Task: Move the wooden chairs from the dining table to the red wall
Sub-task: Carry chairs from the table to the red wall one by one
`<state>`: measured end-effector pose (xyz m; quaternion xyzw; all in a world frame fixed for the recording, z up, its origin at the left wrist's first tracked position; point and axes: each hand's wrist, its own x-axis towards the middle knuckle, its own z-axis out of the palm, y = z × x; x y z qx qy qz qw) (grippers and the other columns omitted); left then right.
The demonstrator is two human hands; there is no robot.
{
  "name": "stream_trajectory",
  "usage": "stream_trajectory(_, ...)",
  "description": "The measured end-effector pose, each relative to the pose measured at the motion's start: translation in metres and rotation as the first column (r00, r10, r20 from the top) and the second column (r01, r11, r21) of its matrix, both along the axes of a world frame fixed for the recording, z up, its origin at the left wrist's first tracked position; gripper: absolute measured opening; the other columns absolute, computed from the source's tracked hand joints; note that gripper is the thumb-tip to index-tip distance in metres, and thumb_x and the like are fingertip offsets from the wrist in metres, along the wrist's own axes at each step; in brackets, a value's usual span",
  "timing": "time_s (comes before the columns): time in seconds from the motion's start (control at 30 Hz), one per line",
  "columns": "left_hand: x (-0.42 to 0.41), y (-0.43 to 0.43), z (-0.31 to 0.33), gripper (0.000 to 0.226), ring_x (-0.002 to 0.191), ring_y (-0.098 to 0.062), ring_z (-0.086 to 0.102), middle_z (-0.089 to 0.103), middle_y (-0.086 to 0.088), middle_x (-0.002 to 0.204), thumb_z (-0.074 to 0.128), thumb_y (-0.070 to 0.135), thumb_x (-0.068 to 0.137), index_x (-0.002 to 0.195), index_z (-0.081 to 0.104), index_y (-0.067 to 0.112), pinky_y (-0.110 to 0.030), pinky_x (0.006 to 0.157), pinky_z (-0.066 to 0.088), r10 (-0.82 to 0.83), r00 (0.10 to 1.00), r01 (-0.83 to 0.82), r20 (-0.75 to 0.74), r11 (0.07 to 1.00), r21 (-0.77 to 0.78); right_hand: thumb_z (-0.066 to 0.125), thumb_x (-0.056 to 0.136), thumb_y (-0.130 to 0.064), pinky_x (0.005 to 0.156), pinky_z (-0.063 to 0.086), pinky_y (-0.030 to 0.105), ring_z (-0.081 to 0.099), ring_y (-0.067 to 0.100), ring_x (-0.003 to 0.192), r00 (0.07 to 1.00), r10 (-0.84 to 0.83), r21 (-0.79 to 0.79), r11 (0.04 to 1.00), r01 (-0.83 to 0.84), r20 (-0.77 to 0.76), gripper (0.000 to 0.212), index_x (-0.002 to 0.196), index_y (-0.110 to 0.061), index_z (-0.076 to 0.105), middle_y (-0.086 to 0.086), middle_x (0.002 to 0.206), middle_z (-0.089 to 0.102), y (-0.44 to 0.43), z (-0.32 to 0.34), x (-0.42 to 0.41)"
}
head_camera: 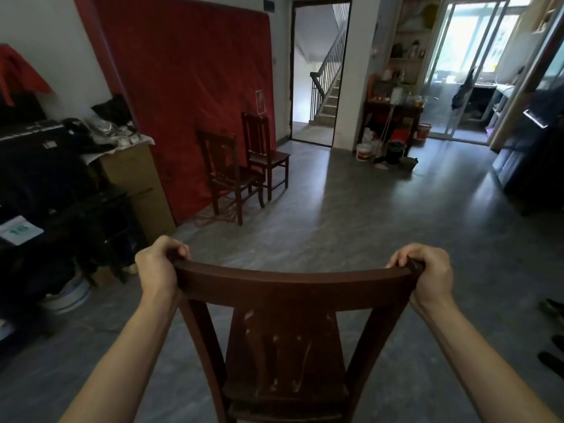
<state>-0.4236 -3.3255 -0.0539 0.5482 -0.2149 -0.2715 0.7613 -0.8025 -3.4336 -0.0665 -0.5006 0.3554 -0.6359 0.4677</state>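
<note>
The near chair (293, 331) is dark brown wood with a curved top rail and a broad centre splat marked by pale scratches. It is seen from behind, its back upright, well apart from the red wall (189, 87). The left hand (158, 267) and right hand (427, 270) grip the two ends of its rail. A second chair (227, 175) and a third chair (264, 148), of the same dark wood, stand upright side by side on the floor, backs to the red wall.
</note>
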Motion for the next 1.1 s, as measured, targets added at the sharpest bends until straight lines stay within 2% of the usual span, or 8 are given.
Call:
stream_trajectory(0.17, 0.085, -0.15, -0.001, 0.02, 0.048, -0.019, 0.046, 0.053, -0.002, 0.048, 0.061, 0.031, 0.053, 0.041, 0.054, 0.016, -0.036, 0.057, 0.033, -0.017, 1.0, 0.017, 0.007, 0.999, -0.03, 0.04, 0.065, -0.014, 0.049, 0.041, 0.026, 0.054, 0.027, 0.046, 1.0, -0.005, -0.018, 1.0, 0.005, 0.003, 0.028, 0.043, -0.009, 0.058, 0.016, 0.047, 0.058, -0.144, 0.003, 0.079)
stream_trajectory(0.43, 0.208, -0.394, 0.008, 0.022, 0.046, -0.016, 0.047, 0.05, 0.002, 0.048, 0.059, 0.021, 0.06, 0.04, 0.052, 0.021, -0.037, 0.06, 0.037, -0.155, 0.985, 0.148, -0.075, 0.984, -0.096, 0.039, 0.065, -0.014, 0.051, 0.041, 0.028, 0.054, 0.026, 0.046, 0.995, -0.1, -0.032, 0.994, 0.1, -0.01, 0.03, 0.042, -0.01, 0.059, 0.013, 0.046, 0.059, -0.355, 0.014, 0.197)
stream_trajectory(0.7, 0.278, -0.631, 0.008, 0.024, 0.046, -0.016, 0.046, 0.049, 0.0, 0.049, 0.056, 0.015, 0.066, 0.042, 0.051, 0.016, -0.032, 0.054, 0.039, -0.273, 0.96, 0.267, -0.068, 0.96, -0.084, 0.037, 0.065, -0.012, 0.049, 0.042, 0.023, 0.053, 0.026, 0.045, 0.982, -0.176, 0.017, 0.984, 0.175, 0.063, 0.031, 0.041, -0.012, 0.057, 0.014, 0.046, 0.057, -0.555, 0.002, 0.265)
stream_trajectory(0.87, 0.306, -0.796, -0.004, 0.027, 0.044, -0.015, 0.046, 0.05, 0.0, 0.048, 0.055, 0.013, 0.067, 0.041, 0.051, 0.016, -0.026, 0.049, 0.041, -0.265, 0.962, 0.263, -0.062, 0.964, -0.027, 0.039, 0.064, -0.011, 0.047, 0.044, 0.018, 0.054, 0.02, 0.043, 0.974, -0.206, 0.045, 0.978, 0.203, 0.092, 0.031, 0.04, -0.013, 0.058, 0.009, 0.044, 0.056, -0.713, -0.022, 0.296)
stream_trajectory(1.1, 0.333, -1.011, -0.001, 0.03, 0.042, -0.015, 0.047, 0.05, 0.002, 0.046, 0.054, 0.015, 0.067, 0.037, 0.052, 0.022, -0.027, 0.051, 0.041, -0.29, 0.955, 0.292, -0.061, 0.956, 0.027, 0.042, 0.065, -0.011, 0.047, 0.042, 0.022, 0.054, 0.023, 0.044, 0.959, -0.278, 0.078, 0.959, 0.274, 0.057, 0.03, 0.041, -0.01, 0.057, 0.014, 0.045, 0.056, -0.903, -0.027, 0.321)
